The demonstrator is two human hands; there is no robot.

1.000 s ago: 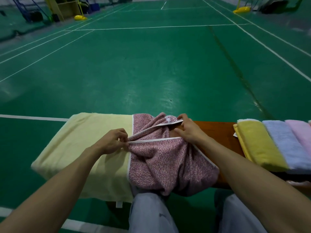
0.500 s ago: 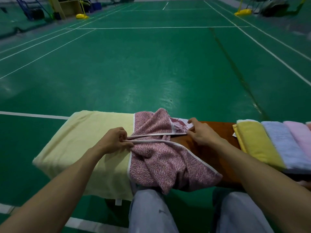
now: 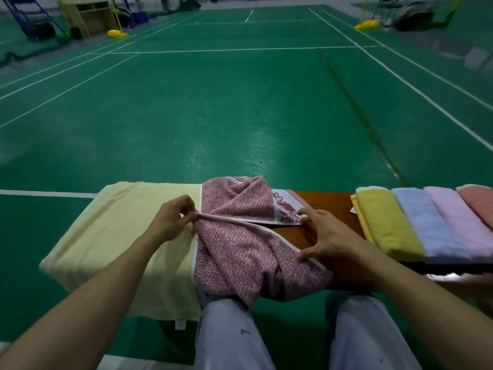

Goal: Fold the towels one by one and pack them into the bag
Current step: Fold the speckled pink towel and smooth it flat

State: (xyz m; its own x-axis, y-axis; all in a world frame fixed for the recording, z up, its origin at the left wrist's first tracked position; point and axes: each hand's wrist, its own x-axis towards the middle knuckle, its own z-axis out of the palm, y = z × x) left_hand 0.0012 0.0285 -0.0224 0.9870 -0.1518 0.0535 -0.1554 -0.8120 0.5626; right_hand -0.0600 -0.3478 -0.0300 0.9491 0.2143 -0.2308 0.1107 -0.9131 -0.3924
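Note:
A pink speckled bag (image 3: 240,252) with white trim lies crumpled on the middle of a brown wooden bench (image 3: 325,206). Its mouth faces right, with bare wood showing between the two trimmed edges. My left hand (image 3: 170,220) pinches the trim at the bag's left end. My right hand (image 3: 328,236) is spread open, its fingertips on the upper flap and its thumb on the lower edge. A pale yellow towel (image 3: 120,236) lies flat over the bench's left part, partly under the bag.
Folded towels lie side by side on the right of the bench: yellow (image 3: 386,225), blue (image 3: 426,222), pink (image 3: 458,220) and salmon (image 3: 480,201). My knees are just below the bench's near edge. Green court floor lies all around.
My right hand has let go of the bag's upper edge, slid right and spread its fingers. The bag's mouth now gapes wider. My left hand has kept its pinch on the trim.

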